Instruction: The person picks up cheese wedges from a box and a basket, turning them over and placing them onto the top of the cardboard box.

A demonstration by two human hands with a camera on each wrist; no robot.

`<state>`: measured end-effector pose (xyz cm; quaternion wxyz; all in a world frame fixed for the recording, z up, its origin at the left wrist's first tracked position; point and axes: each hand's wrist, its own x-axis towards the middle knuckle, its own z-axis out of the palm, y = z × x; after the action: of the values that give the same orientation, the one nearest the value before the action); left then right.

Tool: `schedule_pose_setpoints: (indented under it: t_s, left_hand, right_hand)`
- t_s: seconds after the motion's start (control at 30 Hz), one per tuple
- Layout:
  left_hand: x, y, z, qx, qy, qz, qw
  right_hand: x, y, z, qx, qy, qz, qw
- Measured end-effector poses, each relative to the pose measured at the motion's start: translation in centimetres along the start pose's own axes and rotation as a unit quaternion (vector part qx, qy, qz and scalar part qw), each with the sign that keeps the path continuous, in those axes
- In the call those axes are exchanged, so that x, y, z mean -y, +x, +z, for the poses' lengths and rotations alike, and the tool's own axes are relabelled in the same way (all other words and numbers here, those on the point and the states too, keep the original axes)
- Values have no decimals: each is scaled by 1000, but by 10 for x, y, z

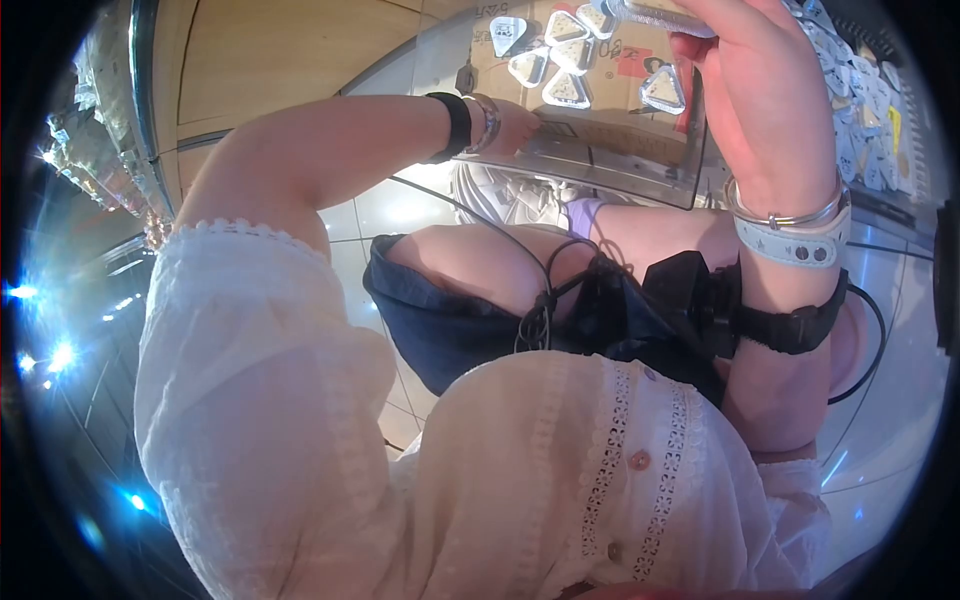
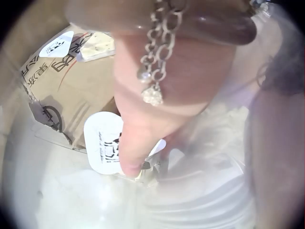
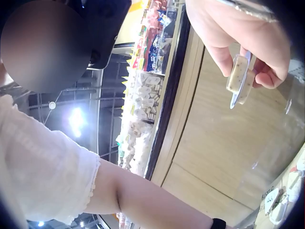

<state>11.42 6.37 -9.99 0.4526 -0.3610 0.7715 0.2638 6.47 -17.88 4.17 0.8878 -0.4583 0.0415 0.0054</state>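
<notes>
My right hand (image 1: 755, 110) is raised over the right side of the cardboard. In the right wrist view its fingers pinch two small triangular cups (image 3: 236, 76), cream-coloured and speckled, with a white lid (image 3: 243, 86) between them. Lower, at the near left edge of the cardboard, is my left hand (image 1: 512, 130). The left wrist view shows its thumb (image 2: 133, 150) across a triangular cup's white printed lid (image 2: 99, 143); the other fingers are mostly hidden behind. Several triangular cups (image 1: 570, 55) lie on the cardboard, and one more cup (image 1: 662, 90) sits apart to their right.
Printed cardboard (image 1: 620, 140) lies in front of my knees. A heap of white-lidded packs (image 1: 850, 100) is at the right. Wooden panels (image 1: 270, 60) stand at the left. A black cable (image 1: 480, 225) runs across my lap. Shelves of packaged goods (image 3: 152, 90) rise behind.
</notes>
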Motion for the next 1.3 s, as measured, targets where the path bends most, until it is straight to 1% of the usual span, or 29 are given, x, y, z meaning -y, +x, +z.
schedule_pose_setpoints:
  t_s: [0.07,0.13,0.17,0.23,0.3,0.33,0.4,0.43,0.47,0.5,0.53,0.6,0.67,0.7,0.73,0.77,0.8,0.83,0.87,0.93,0.97,1.0,1.07,1.1,1.13,1.2,1.23,1.27,1.3]
  left_hand:
    - [-1,1,-4,16,-4,-4,1000]
    - [-1,2,-4,31,-8,-9,999]
    - [-1,2,-4,25,-13,-10,1000]
    - [-3,1,-4,21,-17,-9,1000]
    - [-5,2,-2,64,8,6,998]
    - [-6,1,1,64,10,7,998]
    - [-10,-7,11,1,-62,-40,997]
    - [-12,-12,15,2,-62,-39,997]
    - [-11,-22,11,-41,-148,-119,981]
    - [-9,-32,4,-83,-230,-197,949]
    - [-5,-40,-5,-82,-229,-195,950]
    - [7,-58,-29,-159,-309,-308,886]
    - [30,-73,-53,-211,-309,-400,837]
    - [44,-81,-64,-272,-391,-396,785]
    - [58,-89,-75,-330,-468,-388,723]
    - [72,-93,-89,-318,-528,-428,661]
    - [82,-95,-98,-306,-582,-464,593]
    - [91,-98,-94,-523,-385,-389,653]
    - [99,-97,-92,-526,-382,-391,651]
    - [113,-93,-91,-442,-598,-393,542]
    - [120,-83,-75,-465,-593,-364,547]
    - [126,-71,-60,-468,-591,-365,546]
    - [133,-57,-46,-439,-602,-339,574]
    - [131,-55,-42,-411,-608,-345,585]
    - [130,-52,-37,-414,-607,-344,585]
    - [126,-49,-34,-455,-544,-368,602]
    - [123,-49,-36,-459,-552,-368,591]
    - [121,-49,-36,-461,-551,-366,592]
    - [118,-49,-37,-478,-570,-364,560]
  right_hand:
    - [2,0,-2,5,12,-6,1000]
    - [7,-1,-4,18,61,34,997]
    - [6,-1,-4,18,61,34,997]
    - [2,-2,-1,-5,31,1,999]
    - [2,-1,-3,-4,28,1,1000]
    - [2,-2,-4,-1,23,3,1000]
    - [1,-3,-5,-1,23,5,1000]
    - [1,-3,-4,0,21,7,1000]
    - [1,-2,-3,-1,22,8,1000]
    - [1,-2,-3,4,25,11,1000]
    - [1,-3,-3,8,28,13,999]
    - [8,-5,-5,21,55,24,998]
    - [10,-6,1,35,82,37,995]
    - [9,-7,10,-24,48,26,998]
    - [9,-7,17,-80,14,16,997]
    - [6,-6,14,-77,13,17,997]
    - [1,-4,7,-52,28,-6,998]
    - [0,-2,3,-26,42,-29,998]
    - [3,-3,0,-23,38,-31,998]
    - [16,-5,1,-33,-28,-42,998]
    - [19,-1,11,-133,-28,-42,990]
    - [20,0,11,-131,-31,-45,990]
    - [23,4,10,-111,-13,-54,992]
    - [23,5,9,-102,-4,-58,993]
    - [24,6,8,-94,5,-61,994]
    - [25,7,3,-79,22,-67,994]
    - [25,6,1,-73,31,-70,994]
    - [25,6,-2,-67,41,-72,994]
    - [25,5,-5,-60,50,-75,994]
